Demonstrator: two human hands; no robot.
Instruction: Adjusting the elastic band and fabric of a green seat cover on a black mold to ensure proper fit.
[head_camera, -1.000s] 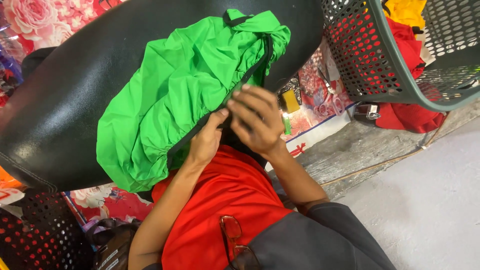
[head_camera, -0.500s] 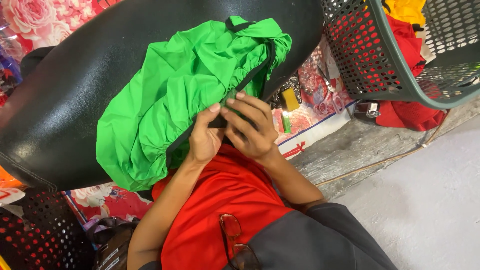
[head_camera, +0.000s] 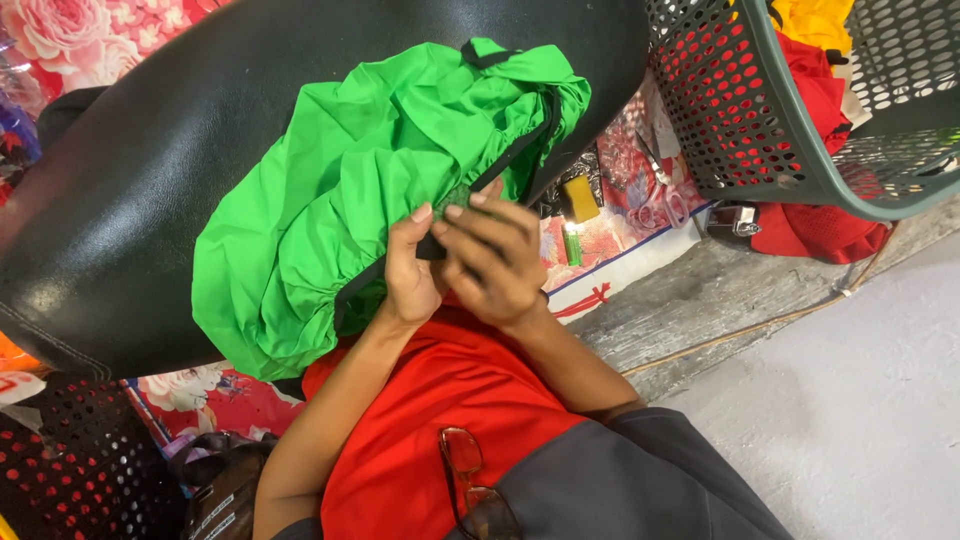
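Note:
A bright green fabric cover (head_camera: 330, 220) with a black elastic trim lies bunched over a black padded seat (head_camera: 140, 190). My left hand (head_camera: 408, 275) and my right hand (head_camera: 497, 262) meet at the cover's black edge, just above my red shirt (head_camera: 440, 400). Both pinch the trim and a small fold of green cloth between fingertips and thumbs. What lies under my fingers is hidden.
A grey-green perforated basket (head_camera: 760, 130) with red and yellow cloth stands at the upper right. A yellow block (head_camera: 579, 197), a green lighter (head_camera: 572, 243) and scissors (head_camera: 655, 210) lie on a floral mat. A dark perforated basket (head_camera: 70, 460) sits at the lower left. Glasses (head_camera: 470, 480) hang on my shirt.
Both hands have stayed at the cover's edge. The fingers have shifted their pinch a little along the black trim, and the right hand's fingers now lie flatter over it.

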